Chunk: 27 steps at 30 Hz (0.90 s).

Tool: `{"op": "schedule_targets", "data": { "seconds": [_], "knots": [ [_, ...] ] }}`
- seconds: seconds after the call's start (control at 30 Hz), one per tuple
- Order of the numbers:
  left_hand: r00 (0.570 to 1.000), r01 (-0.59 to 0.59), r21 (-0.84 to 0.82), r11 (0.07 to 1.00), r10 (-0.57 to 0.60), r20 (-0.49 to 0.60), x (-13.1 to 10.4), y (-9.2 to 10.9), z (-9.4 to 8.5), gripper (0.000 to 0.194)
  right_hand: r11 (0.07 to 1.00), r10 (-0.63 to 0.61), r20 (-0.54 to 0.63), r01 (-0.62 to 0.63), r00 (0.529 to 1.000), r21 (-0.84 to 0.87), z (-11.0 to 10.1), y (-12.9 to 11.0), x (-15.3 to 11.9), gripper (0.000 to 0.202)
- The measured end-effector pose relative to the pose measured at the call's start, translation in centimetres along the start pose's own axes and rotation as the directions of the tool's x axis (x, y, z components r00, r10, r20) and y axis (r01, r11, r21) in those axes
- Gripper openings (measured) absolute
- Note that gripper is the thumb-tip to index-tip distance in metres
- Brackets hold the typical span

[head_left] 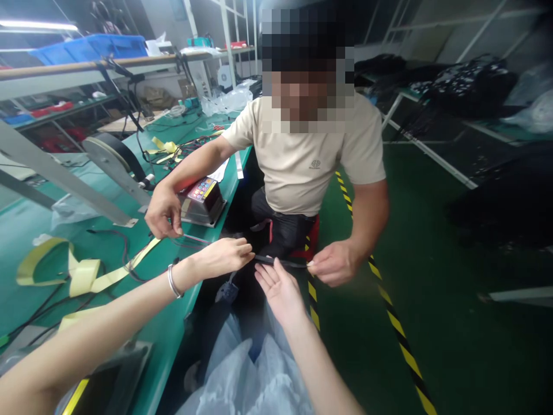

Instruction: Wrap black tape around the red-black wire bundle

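A thin black cable (280, 262) stretches between the two hands of a person seated opposite. My left hand (228, 255), with a silver bracelet at the wrist, is closed around the cable's left part, where thin wires run on to the person's hand (164, 213) over the bench edge. Palm up, my right hand (280, 288) has its fingers spread just beneath the black cable, the fingertips at or touching it. The person's other hand (334, 262) pinches the cable's right end.
On the green bench (173, 323) at the left lie yellow tape (84, 276), loose wires and a dark box with a coloured label (203, 199). A tape reel (116, 158) stands behind. Yellow-black floor stripes (395, 323) run at the right.
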State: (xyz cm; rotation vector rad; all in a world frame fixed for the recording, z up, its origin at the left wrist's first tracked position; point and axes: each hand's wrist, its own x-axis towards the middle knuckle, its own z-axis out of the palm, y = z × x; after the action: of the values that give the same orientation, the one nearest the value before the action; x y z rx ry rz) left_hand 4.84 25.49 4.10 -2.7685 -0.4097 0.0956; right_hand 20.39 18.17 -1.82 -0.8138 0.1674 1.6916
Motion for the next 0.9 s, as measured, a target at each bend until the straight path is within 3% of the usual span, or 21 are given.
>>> {"op": "schedule_targets", "data": {
  "seconds": [0.1,0.2,0.47,0.6,0.77,0.9],
  "knots": [
    [1.0,-0.021,-0.011,1.0,0.021,-0.015,-0.2,0.6,0.3,0.023,1.0,-0.007,-0.006,0.007,1.0,-0.027,0.2,0.5,0.1,0.007],
    [0.999,-0.038,-0.014,0.999,0.038,0.013,-0.4,0.8,0.3,0.022,1.0,-0.011,-0.032,0.01,0.999,-0.028,0.3,0.6,0.1,0.009],
    [0.993,0.087,-0.064,0.994,-0.081,0.088,-2.3,-1.3,-0.1,0.028,0.999,-0.021,-0.063,0.018,0.998,-0.037,0.4,0.7,0.1,0.009],
    [0.991,0.094,-0.015,0.995,-0.092,0.095,-3.4,-1.9,0.0,0.029,0.998,-0.024,-0.064,0.021,0.998,-0.058,0.4,0.5,0.1,0.011],
    [0.998,0.037,0.059,0.998,-0.04,0.05,-3.9,-1.8,-0.1,0.031,0.996,0.087,-0.091,-0.09,0.992,-0.029,1.3,1.0,0.2,0.022],
    [1.0,0.018,0.058,0.998,-0.019,0.024,-3.9,-1.7,-0.1,0.031,0.991,0.131,0.001,-0.131,0.991,-0.035,2.7,2.4,0.8,0.019]
  ]
}}
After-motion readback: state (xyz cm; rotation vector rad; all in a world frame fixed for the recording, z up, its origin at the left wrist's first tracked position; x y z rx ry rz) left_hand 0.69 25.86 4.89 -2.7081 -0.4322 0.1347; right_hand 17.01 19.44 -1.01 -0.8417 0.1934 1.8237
